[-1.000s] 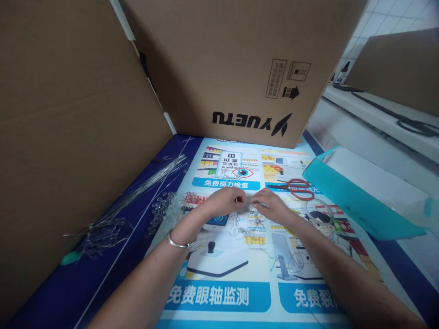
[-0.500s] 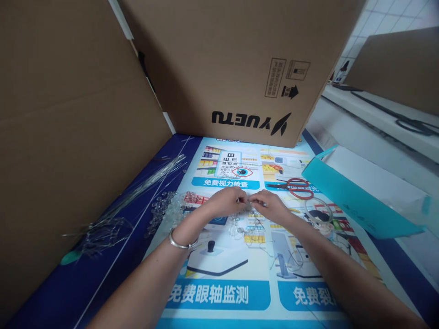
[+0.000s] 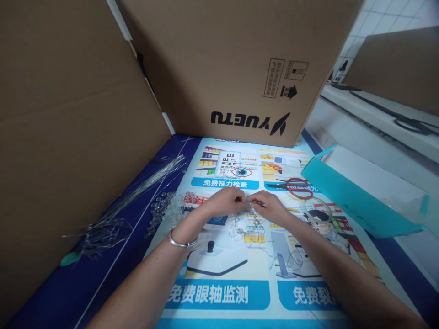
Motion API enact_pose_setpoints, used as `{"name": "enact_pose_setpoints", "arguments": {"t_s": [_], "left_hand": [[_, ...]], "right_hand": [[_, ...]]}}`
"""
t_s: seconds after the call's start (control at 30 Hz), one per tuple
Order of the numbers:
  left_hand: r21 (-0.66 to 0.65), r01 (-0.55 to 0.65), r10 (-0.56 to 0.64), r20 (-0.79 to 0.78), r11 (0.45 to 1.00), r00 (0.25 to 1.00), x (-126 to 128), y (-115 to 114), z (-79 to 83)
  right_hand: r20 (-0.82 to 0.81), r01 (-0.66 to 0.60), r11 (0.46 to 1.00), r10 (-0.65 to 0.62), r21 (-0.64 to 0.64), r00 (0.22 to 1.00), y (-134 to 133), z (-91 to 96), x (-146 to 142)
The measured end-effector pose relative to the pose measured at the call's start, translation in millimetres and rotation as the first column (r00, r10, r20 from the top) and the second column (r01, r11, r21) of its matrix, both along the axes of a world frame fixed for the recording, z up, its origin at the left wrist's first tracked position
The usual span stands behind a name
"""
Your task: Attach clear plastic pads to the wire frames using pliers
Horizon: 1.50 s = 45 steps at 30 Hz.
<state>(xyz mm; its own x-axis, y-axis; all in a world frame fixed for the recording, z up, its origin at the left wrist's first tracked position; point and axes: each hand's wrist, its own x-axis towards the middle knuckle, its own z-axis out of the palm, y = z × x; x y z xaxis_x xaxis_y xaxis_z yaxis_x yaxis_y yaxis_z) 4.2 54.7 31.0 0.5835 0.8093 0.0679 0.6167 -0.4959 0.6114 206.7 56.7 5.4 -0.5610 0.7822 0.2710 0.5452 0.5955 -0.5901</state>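
Observation:
My left hand [image 3: 226, 201], with a silver bangle [image 3: 181, 241] at the wrist, is closed in a pinch near the middle of the mat. Facing it almost fingertip to fingertip, my right hand [image 3: 269, 205] is pinched too. Between and just below them lies a beaded wire [image 3: 245, 230], a loose loop with clear beads on it. Both hands seem to grip its upper part; the exact hold is hidden by the fingers. Loose thin wire ends [image 3: 291, 258] spread to the right. A pile of clear beads [image 3: 166, 208] lies left of my left hand.
A bundle of thin wires [image 3: 146, 187] lies at the left. Red-handled scissors [image 3: 299, 188] and a coil of wire [image 3: 318, 210] are right of my hands. An open teal box [image 3: 360, 201] stands farther right. Cardboard panels [image 3: 219, 68] wall off the back and left.
The hands stay almost in place, still pinched together. My left fingers have shifted slightly at the beaded wire.

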Motion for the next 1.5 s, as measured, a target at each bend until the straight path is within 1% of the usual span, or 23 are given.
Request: {"name": "enact_pose_setpoints", "arguments": {"t_s": [0.33,0.5,0.6,0.7,0.8,0.9,0.97,1.03,1.07,1.1,1.2,1.33,1.5], "left_hand": [[-0.094,0.006,0.001,0.076,0.996,0.997,-8.6,3.8,-4.0],[-0.109,0.062,-0.05,0.109,0.992,0.993,-11.2,2.6,1.3],[-0.099,0.103,-0.091,0.124,0.99,0.988,-11.2,1.9,5.6],[-0.109,0.112,-0.101,0.106,0.988,0.989,-10.8,1.7,7.8],[-0.11,0.1,-0.09,0.09,0.989,0.992,-9.9,1.3,9.0],[-0.083,0.106,-0.099,0.083,0.991,0.992,-8.2,0.0,11.1],[-0.065,0.125,-0.121,0.058,0.99,0.991,-7.1,-1.3,13.5],[-0.05,0.143,-0.141,0.027,0.989,0.99,-6.2,-3.1,16.6],[-0.045,0.151,-0.15,0.013,0.988,0.989,-6.0,-4.2,18.1],[-0.041,0.156,-0.156,-0.001,0.987,0.988,-5.7,-5.3,19.6],[-0.033,0.145,-0.146,-0.054,0.989,0.988,-5.3,-8.5,22.6],[-0.01,0.103,-0.103,-0.15,0.995,0.983,-4.0,-11.5,22.8],[0.02,0.075,-0.069,-0.211,0.997,0.975,-2.2,-14.6,22.7]], "right_hand": [[0.044,-0.002,1.0,0.001,0.024,0.999,2.2,-1.7,1.1],[0.109,-0.002,0.998,-0.005,0.063,0.994,3.6,-5.1,2.5],[0.131,-0.013,0.997,0.003,0.075,0.991,3.3,-3.5,1.4],[0.191,-0.032,0.994,0.011,0.108,0.981,2.5,6.8,1.3],[0.335,-0.047,0.981,-0.02,0.191,0.942,1.0,23.6,9.6],[0.454,-0.064,0.975,-0.041,0.213,0.89,-4.5,37.0,30.5],[0.535,-0.075,0.977,-0.045,0.2,0.843,-11.7,40.0,48.7],[0.618,-0.07,0.976,-0.075,0.206,0.782,-20.7,38.3,65.6],[0.642,-0.048,0.975,-0.106,0.218,0.759,-25.4,36.2,72.2],[0.657,-0.043,0.976,-0.112,0.215,0.745,-29.8,33.8,77.1],[0.668,-0.044,0.971,-0.13,0.237,0.732,-41.1,27.0,80.7],[0.661,-0.019,0.951,-0.2,0.309,0.724,-51.3,22.4,71.7],[0.656,-0.024,0.932,-0.235,0.36,0.717,-53.7,12.0,70.6]]}}
